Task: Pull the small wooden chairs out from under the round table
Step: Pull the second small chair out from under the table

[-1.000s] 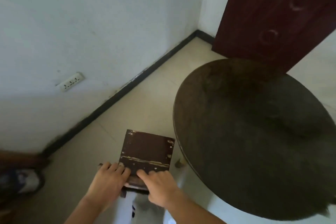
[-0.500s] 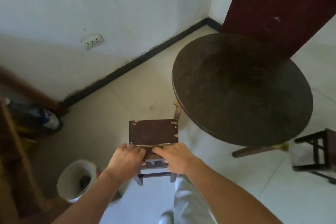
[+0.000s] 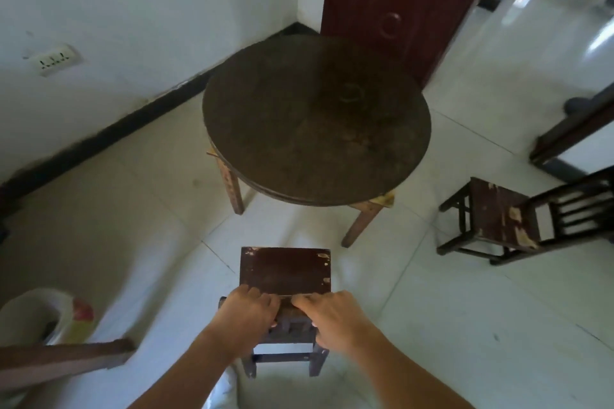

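A small dark wooden chair (image 3: 285, 271) with a worn seat stands on the tiled floor, clear of the round table (image 3: 315, 119) and in front of it. My left hand (image 3: 247, 314) and my right hand (image 3: 332, 317) both grip the top of its backrest, side by side. A second small wooden chair (image 3: 498, 212) stands on the floor to the right of the table, also out from under it. The table's dark top is bare and rests on lighter wooden legs.
A white wall with a socket strip (image 3: 54, 60) and black skirting runs along the left. A dark red door (image 3: 398, 3) stands behind the table. A white bucket (image 3: 43, 315) and a wooden plank (image 3: 63, 359) lie at the lower left. Furniture legs (image 3: 571, 129) stand at the right.
Both hands have drawn the chair back from the table's edge towards me. The view has pulled back, so the whole table and the second chair now show.
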Motion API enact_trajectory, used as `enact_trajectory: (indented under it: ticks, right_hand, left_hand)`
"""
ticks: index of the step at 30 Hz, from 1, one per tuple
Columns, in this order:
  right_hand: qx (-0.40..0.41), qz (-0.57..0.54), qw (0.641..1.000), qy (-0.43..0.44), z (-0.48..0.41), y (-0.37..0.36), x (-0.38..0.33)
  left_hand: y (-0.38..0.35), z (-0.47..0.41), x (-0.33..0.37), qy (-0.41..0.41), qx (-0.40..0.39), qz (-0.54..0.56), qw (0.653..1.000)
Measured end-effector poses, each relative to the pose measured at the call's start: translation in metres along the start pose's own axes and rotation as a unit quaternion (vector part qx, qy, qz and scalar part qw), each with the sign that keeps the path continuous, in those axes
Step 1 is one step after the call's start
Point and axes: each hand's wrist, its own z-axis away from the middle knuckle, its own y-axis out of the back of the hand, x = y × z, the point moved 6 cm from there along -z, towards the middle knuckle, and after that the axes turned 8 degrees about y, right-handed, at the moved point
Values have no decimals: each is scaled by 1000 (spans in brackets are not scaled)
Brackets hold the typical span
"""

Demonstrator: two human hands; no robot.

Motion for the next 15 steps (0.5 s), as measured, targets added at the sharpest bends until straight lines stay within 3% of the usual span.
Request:
enact_trajectory:
  ticks: [5, 11, 15]
  right_hand:
    - [-19, 16, 998, -52, 105, -53, 55]
    - [18, 30, 994, -107, 185, -96, 102]
    - [24, 41, 992, -120, 222, -133, 125]
  left_hand:
    - [-29, -38, 121, -39, -67, -42, 996]
    - [-39, -76, 216, -31, -31, -67, 997]
    - [-76, -91, 264, -53, -101, -94, 989]
